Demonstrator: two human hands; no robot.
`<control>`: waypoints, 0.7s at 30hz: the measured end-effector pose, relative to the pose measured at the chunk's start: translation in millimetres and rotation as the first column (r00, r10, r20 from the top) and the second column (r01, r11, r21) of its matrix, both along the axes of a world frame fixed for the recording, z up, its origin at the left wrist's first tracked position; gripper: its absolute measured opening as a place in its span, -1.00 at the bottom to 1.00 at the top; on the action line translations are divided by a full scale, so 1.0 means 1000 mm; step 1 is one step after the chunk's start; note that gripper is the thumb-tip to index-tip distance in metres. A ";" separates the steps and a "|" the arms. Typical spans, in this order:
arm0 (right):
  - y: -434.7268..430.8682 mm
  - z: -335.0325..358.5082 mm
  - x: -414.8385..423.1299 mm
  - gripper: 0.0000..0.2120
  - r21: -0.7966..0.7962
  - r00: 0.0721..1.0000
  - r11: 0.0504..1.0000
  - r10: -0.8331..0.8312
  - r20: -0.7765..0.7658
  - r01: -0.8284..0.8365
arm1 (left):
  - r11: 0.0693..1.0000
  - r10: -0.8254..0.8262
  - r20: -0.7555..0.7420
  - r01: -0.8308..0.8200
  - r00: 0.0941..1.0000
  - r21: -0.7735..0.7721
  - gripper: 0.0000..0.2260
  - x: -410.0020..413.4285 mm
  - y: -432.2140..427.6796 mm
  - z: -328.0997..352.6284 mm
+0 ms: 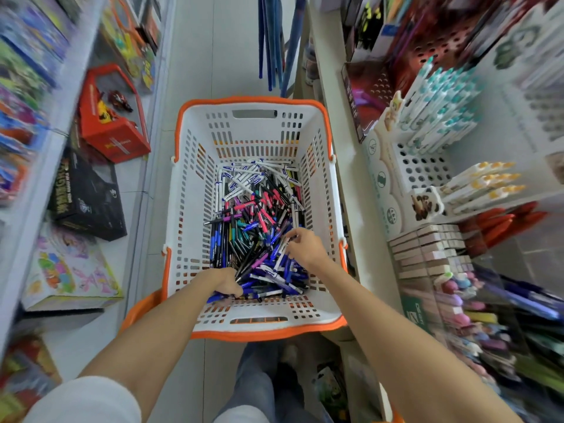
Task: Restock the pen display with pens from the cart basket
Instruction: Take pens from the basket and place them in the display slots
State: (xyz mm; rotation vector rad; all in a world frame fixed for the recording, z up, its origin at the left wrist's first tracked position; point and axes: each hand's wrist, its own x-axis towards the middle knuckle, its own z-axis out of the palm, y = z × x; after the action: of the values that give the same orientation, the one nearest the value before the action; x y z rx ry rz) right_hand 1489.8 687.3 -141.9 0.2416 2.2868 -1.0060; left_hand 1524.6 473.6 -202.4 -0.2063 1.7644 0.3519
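A white cart basket [189,209] with an orange rim stands in the aisle below me. Its bottom is covered by a heap of loose pens [256,221] in blue, pink, black, purple and white. My left hand [224,282] reaches into the near left corner of the heap, its fingers curled round several blue pens. My right hand [305,247] is over the right side of the heap, fingertips pinching at blue and white pens. The pen display [433,141], with white racks of teal-capped and yellow-capped pens, stands on the shelf at the right.
Shelves line both sides of the narrow aisle. On the left lie a red toy box [113,117], a black box [88,193] and a colourful book [70,270]. Stacked small boxes [430,248] and more pens fill the lower right shelf. Blue poles [271,38] hang ahead.
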 end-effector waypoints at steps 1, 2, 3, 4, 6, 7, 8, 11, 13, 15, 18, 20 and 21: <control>0.000 0.004 -0.001 -0.67 0.005 1.000 1.000 0.006 -0.014 -0.006 | 0.998 0.060 -0.014 -0.059 0.998 0.020 -0.19 -0.001 -0.004 0.002; 0.001 0.010 -0.002 -0.67 0.006 1.000 1.000 0.009 -0.029 -0.009 | 0.996 0.088 -0.023 -0.088 0.996 0.017 -0.24 -0.003 -0.006 0.011; 0.001 0.015 -0.002 -0.66 0.005 0.999 1.000 0.014 -0.044 -0.013 | 0.995 0.100 -0.032 -0.100 0.994 0.012 -0.32 -0.006 -0.008 0.020; 0.001 0.021 -0.003 -0.66 0.008 0.998 1.000 0.024 -0.058 -0.024 | 0.996 0.091 -0.042 -0.091 0.995 0.004 -0.44 -0.008 -0.008 0.033; -0.001 0.032 -0.005 -0.66 0.017 0.995 0.998 0.056 -0.084 -0.055 | 0.998 0.062 -0.065 -0.061 0.996 0.028 -0.63 -0.009 -0.005 0.067; -0.001 0.038 -0.006 -0.66 0.015 0.994 0.998 0.061 -0.093 -0.060 | 0.995 0.081 -0.071 -0.077 0.994 0.066 -0.71 -0.009 -0.006 0.080; -0.002 0.043 -0.008 -0.66 0.006 0.993 0.998 0.057 -0.101 -0.057 | 0.987 0.136 -0.074 -0.129 0.988 0.096 -0.81 -0.007 -0.006 0.095; -0.003 0.059 -0.012 -0.66 -0.043 0.991 0.999 0.025 -0.132 -0.031 | 0.935 0.319 -0.095 -0.297 0.943 0.191 -0.94 -0.004 -0.013 0.124; -0.003 0.073 -0.014 -0.66 -0.099 0.989 0.995 -0.009 -0.148 -0.006 | 0.880 0.421 -0.099 -0.380 0.902 0.284 -0.91 -0.002 -0.018 0.143; -0.002 0.085 -0.016 -0.68 -0.152 0.983 0.988 -0.040 -0.179 0.012 | 0.790 0.538 -0.085 -0.466 0.839 0.399 -0.91 0.001 -0.023 0.163; 0.002 0.103 -0.018 -0.71 -0.242 0.971 0.969 -0.104 -0.217 0.050 | 0.555 0.719 0.001 -0.574 0.695 0.602 -0.90 0.004 -0.025 0.187; 0.006 0.114 -0.020 -0.73 -0.300 0.959 0.951 -0.154 -0.238 0.078 | 0.449 0.782 0.003 -0.567 0.623 0.690 -0.71 0.002 -0.022 0.199; 0.008 0.120 -0.021 -0.73 -0.339 0.951 0.936 -0.185 -0.246 0.095 | 0.416 0.801 -0.002 -0.555 0.599 0.720 -0.63 0.001 -0.017 0.207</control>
State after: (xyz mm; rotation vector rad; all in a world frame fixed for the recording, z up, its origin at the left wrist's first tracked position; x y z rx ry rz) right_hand 1468.5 695.7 -22.3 0.1359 2.3223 -1.5566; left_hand 1525.3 456.1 5.0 -0.3817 1.6884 1.7263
